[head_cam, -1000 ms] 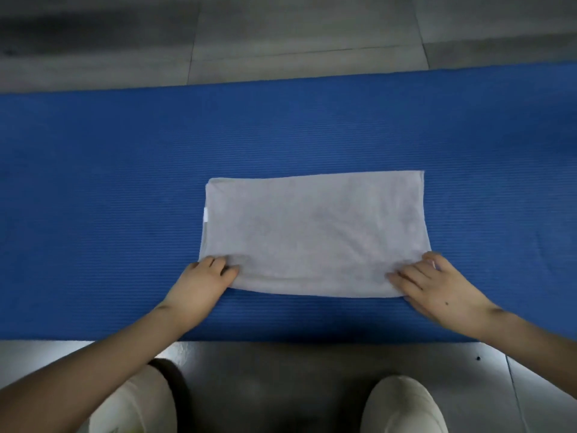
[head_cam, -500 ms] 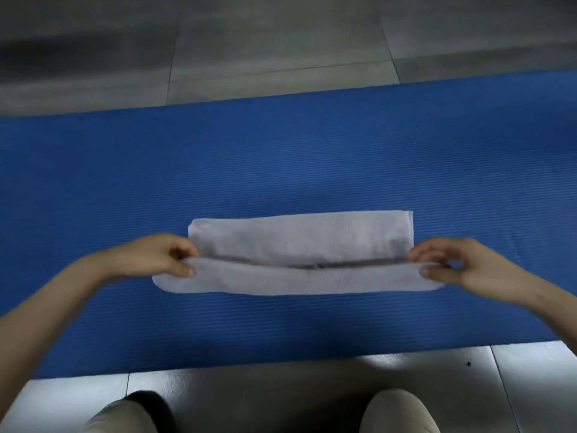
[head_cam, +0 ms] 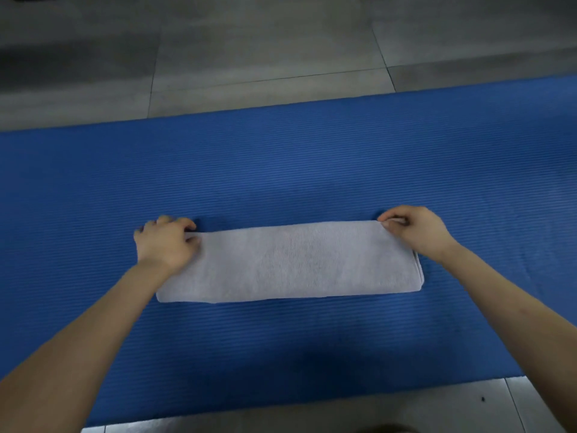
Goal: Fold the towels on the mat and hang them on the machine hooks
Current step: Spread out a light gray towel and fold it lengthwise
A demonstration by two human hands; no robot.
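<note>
A grey towel [head_cam: 290,260], folded into a long narrow band, lies flat on the blue ribbed mat [head_cam: 281,170], nearer its near edge than its far one. The left hand [head_cam: 165,242] pinches the far left corner of the towel, fingers curled over the edge. The right hand [head_cam: 412,229] pinches the far right corner between thumb and fingertips (stacked layers show at the right end). Grey floor tiles [head_cam: 265,54] lie beyond the mat.

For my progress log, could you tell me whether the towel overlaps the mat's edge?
No, the towel lies wholly on the blue mat, inside its edges.
</note>
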